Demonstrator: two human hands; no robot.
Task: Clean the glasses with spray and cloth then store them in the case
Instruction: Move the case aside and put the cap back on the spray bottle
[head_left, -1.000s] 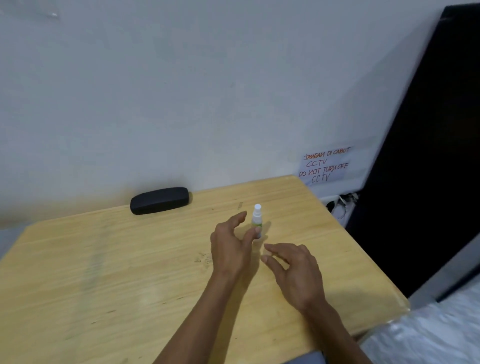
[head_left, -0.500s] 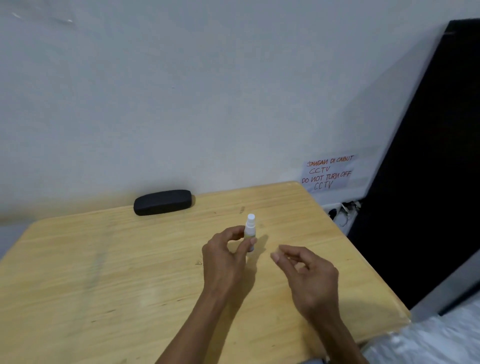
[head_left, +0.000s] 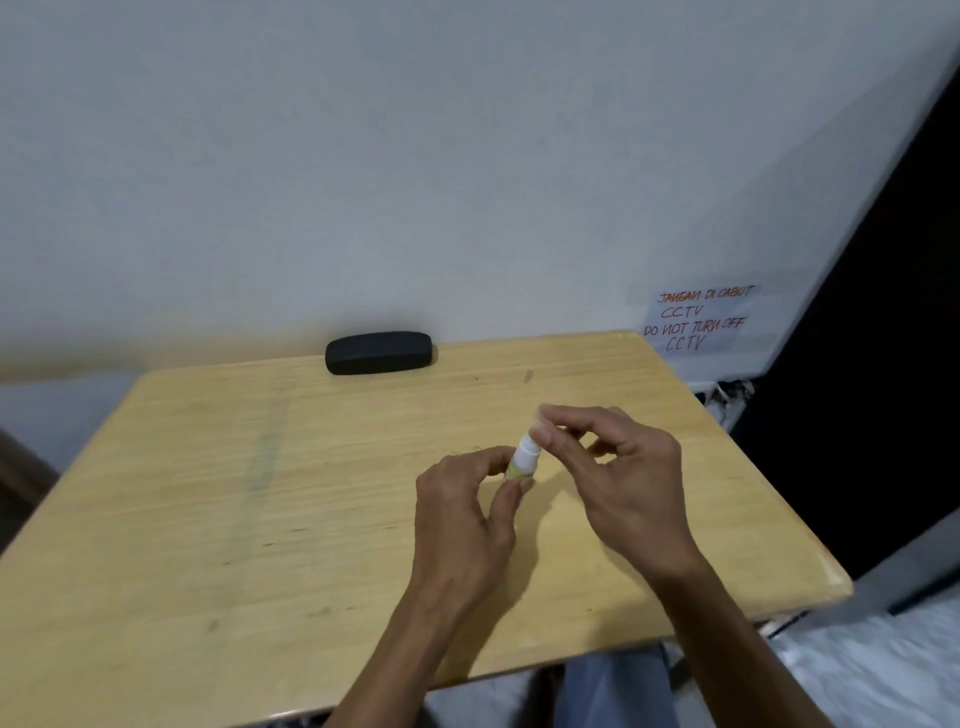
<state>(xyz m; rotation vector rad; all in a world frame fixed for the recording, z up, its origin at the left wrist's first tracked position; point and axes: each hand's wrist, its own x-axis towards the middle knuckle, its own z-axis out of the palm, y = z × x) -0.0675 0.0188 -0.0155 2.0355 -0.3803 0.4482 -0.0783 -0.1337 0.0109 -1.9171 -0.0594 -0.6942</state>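
A small white spray bottle (head_left: 523, 457) with a yellow-green label is held above the wooden table (head_left: 260, 493), tilted right. My left hand (head_left: 467, 514) grips its lower body between thumb and fingers. My right hand (head_left: 618, 478) pinches the bottle's white top with thumb and forefinger. A closed black glasses case (head_left: 379, 353) lies at the table's far edge against the wall. No glasses or cloth are in view.
A white wall rises right behind the table. A handwritten CCTV notice (head_left: 696, 319) is taped to the wall at the right, with cables (head_left: 727, 395) below it. A dark panel (head_left: 883, 364) stands beyond the table's right edge.
My left hand closed on the bottle and lifted it off the table. My right hand rose and moved left to pinch the bottle's top.
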